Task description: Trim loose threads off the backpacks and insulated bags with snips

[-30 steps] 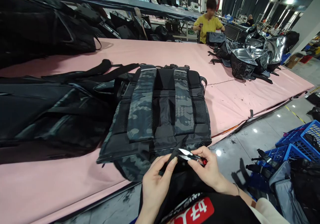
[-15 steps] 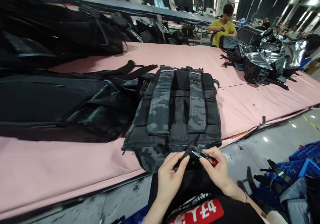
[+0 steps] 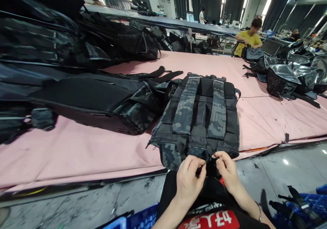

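Note:
A camouflage backpack (image 3: 186, 108) lies on the pink-covered table, its two shoulder straps facing up and its near end at the table's edge. My left hand (image 3: 190, 174) is closed, thumb and finger pinching a black webbing strap (image 3: 208, 153) at that near end. Close beside it, my right hand (image 3: 227, 171) is closed at the same strap. A red bit of the thread snips (image 3: 221, 180) shows under my right fingers; their blades are hidden.
Black bags (image 3: 102, 101) lie left of the backpack, with a taller pile (image 3: 51, 41) behind them. Silver-lined bags (image 3: 283, 74) stand at the far right, near a person in yellow (image 3: 249, 38). Blue crates (image 3: 313, 201) sit on the floor at right and below me.
The view has swung left, so the table's things sit further right. Both hands have drawn closer together at the strap. The snips' blades, visible before, are now hidden.

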`<state>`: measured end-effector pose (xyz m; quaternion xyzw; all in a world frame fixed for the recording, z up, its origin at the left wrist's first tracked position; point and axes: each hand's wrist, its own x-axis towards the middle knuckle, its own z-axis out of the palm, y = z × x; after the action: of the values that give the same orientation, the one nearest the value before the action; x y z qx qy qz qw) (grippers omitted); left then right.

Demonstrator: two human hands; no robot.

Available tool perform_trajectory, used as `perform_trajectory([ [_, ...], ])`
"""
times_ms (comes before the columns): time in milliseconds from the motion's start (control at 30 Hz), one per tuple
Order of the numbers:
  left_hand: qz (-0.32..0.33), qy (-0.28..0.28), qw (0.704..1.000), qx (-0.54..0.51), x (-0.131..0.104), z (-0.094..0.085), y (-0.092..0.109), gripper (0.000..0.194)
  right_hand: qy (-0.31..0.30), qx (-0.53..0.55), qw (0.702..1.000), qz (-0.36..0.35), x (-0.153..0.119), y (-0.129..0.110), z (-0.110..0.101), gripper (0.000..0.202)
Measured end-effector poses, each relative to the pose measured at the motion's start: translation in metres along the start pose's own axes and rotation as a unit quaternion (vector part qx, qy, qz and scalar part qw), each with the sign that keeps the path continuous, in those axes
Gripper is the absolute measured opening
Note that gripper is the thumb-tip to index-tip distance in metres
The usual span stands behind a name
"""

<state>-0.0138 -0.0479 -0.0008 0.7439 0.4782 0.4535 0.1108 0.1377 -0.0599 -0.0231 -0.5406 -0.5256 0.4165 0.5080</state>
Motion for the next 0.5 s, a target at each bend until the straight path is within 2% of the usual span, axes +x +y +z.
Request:
perform_trajectory([
  [100,0.089,0.063,0.989,0.096,-0.003,0.007,0.0,0.015,-0.015,-0.027,0.999,0.009,0.009,0.0,0.008,0.024],
  [200,0.131,0.076,0.979,0.134,-0.006,0.01,-0.004,0.016,0.001,-0.037,0.999,0.03,0.017,-0.003,0.015,0.037],
  [267,0.123,0.068,0.984,0.113,-0.008,0.01,-0.006,0.013,0.002,0.011,0.999,0.052,0.021,-0.006,0.02,0.04],
  [333,0.09,0.059,0.992,0.059,-0.008,0.01,-0.008,0.007,-0.003,0.123,0.988,0.093,0.024,-0.009,0.024,0.041],
  [433,0.011,0.045,0.999,-0.008,-0.008,0.01,-0.012,0.025,-0.025,0.296,0.942,0.153,0.027,-0.012,0.026,0.047],
  [500,-0.009,0.019,0.999,-0.024,-0.007,0.012,-0.016,0.03,-0.04,0.337,0.926,0.167,0.028,-0.013,0.026,0.049],
])
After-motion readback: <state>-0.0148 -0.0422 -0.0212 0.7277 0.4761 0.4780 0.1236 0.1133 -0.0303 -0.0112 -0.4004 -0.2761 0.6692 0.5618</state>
